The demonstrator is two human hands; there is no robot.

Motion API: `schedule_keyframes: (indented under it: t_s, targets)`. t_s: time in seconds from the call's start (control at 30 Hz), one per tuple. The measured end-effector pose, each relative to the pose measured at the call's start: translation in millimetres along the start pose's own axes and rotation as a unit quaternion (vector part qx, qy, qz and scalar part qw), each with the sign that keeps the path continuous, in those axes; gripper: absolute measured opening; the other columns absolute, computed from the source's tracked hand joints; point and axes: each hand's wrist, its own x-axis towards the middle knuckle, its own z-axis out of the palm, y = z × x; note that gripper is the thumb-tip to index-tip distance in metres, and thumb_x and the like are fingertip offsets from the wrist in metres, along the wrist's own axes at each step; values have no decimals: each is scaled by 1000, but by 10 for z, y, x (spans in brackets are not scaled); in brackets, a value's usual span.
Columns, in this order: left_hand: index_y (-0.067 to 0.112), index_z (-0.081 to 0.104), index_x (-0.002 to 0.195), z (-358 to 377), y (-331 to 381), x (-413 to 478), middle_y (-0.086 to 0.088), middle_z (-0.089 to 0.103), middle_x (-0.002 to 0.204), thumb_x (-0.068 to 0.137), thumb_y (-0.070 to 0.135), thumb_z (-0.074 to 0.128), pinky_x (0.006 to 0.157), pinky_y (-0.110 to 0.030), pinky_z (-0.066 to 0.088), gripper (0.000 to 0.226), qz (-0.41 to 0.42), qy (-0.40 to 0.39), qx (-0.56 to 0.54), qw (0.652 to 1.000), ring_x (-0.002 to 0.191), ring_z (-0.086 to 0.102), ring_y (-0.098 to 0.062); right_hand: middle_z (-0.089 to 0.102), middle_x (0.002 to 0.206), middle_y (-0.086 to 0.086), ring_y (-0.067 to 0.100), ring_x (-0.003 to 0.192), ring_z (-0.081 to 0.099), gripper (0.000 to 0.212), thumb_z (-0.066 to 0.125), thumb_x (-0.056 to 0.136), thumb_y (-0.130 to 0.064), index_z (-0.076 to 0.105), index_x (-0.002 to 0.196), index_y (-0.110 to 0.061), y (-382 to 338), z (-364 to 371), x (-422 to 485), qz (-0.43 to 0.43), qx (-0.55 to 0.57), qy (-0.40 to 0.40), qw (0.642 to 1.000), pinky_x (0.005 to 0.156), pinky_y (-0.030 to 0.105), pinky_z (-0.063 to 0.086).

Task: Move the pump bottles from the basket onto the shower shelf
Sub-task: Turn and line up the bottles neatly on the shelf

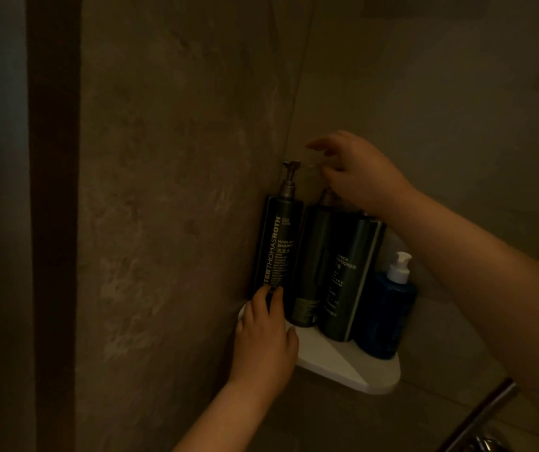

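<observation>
- Shampoo bottle [277, 243], middle bottle [310, 256], conditioner bottle [349, 272] upright on corner shelf [359, 370].
- Left hand [263, 337] relaxed, fingertips touching shampoo bottle base.
- Right hand [356, 174] over middle bottle pump; grip unclear.

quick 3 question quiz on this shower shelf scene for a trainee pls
1. True or false: the blue bottle has a white pump.
2. How many bottles stand on the white corner shelf?
3. The left hand touches the foot of which one: a) shampoo bottle b) conditioner bottle c) blue bottle?

Key: 1 true; 2 four; 3 a
</observation>
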Motion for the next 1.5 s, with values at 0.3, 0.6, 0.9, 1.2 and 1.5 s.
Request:
schedule_keyframes:
  t_s: [0.3, 0.6, 0.9, 1.2, 1.5]
  targets:
    - [24, 10, 147, 56, 37, -43, 3, 16, 149, 96, 36, 36, 110, -28, 14, 58, -4, 19, 2, 1000, 134, 20, -12, 62, 123, 12, 28, 113, 56, 34, 45, 93, -18, 59, 123, -15, 38, -150, 16, 25, -88, -56, 994, 86, 29, 42]
    - [24, 11, 147, 66, 40, -51, 2, 18, 148, 96, 36, 36, 110, -28, 15, 58, -13, 18, 0, 1000, 132, 22, -13, 67, 112, 10, 27, 103, 61, 27, 53, 91, -21, 65, 114, -16, 87, -224, 63, 38, -99, -120, 987, 76, 26, 41]
    - [24, 8, 147, 36, 27, -82, 2, 19, 149, 95, 36, 41, 109, -24, 14, 62, -14, 29, -65, 997, 133, 23, -12, 68, 103, 4, 20, 93, 62, 19, 59, 88, -18, 65, 106, -17, -13, -342, -26, -2, -63, -105, 992, 77, 29, 48]
    - [35, -1, 145, -5, 60, -141, 11, 13, 150, 93, 42, 42, 107, -21, 11, 68, -1, 16, -147, 989, 133, 18, -6, 59, 99, -7, 9, 93, 58, 23, 58, 88, -8, 66, 108, -17, -68, -486, -171, -59, -13, -117, 991, 80, 22, 44]
    - [42, 0, 144, -96, 117, -104, 17, 19, 148, 89, 45, 52, 105, -20, 19, 76, -20, -27, -287, 957, 126, 20, 7, 68, 106, -5, 3, 98, 64, 21, 60, 87, -5, 68, 101, -18, -48, -600, -305, -79, 74, -104, 989, 90, 20, 49]
